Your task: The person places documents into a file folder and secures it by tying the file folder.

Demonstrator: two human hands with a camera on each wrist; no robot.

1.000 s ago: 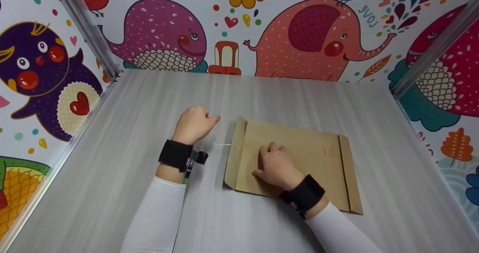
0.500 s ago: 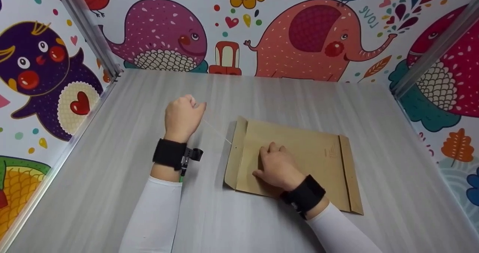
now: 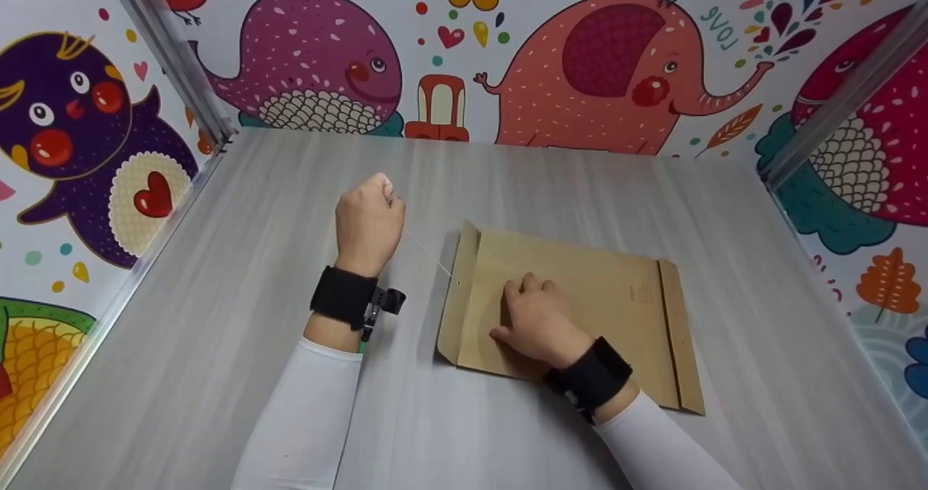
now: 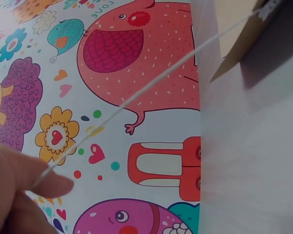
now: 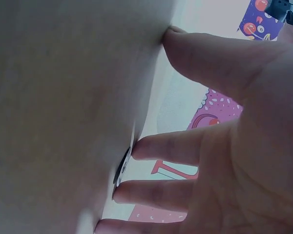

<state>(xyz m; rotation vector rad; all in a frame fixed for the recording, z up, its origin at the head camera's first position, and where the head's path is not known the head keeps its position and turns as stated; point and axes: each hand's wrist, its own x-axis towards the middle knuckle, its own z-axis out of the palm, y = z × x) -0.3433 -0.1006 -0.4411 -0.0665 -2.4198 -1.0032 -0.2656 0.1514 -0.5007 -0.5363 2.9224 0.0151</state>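
A brown paper document envelope [image 3: 598, 280] lies flat on the table, with a folded strip along its left and right ends. From its left strip a thin white string [image 4: 147, 86] runs up to my left hand [image 3: 368, 225], which pinches it between thumb and curled fingers, raised left of the envelope. The string looks taut in the left wrist view. My right hand [image 3: 542, 323] rests with spread fingers on the envelope's face, left of its middle. In the right wrist view the fingertips touch the brown surface, near a small dark disc [image 5: 121, 168] with a pale side.
The pale wood-grain table [image 3: 290, 185] reaches back to a wall [image 3: 449, 33] printed with cartoon animals. Metal posts [image 3: 170, 62] stand at the back corners. Each wrist wears a black band [image 3: 344, 298] with a small camera.
My left hand has risen away from the envelope with the string, which now slants upward to it, then shifted slightly back to the right. My right hand stays in place on the envelope.
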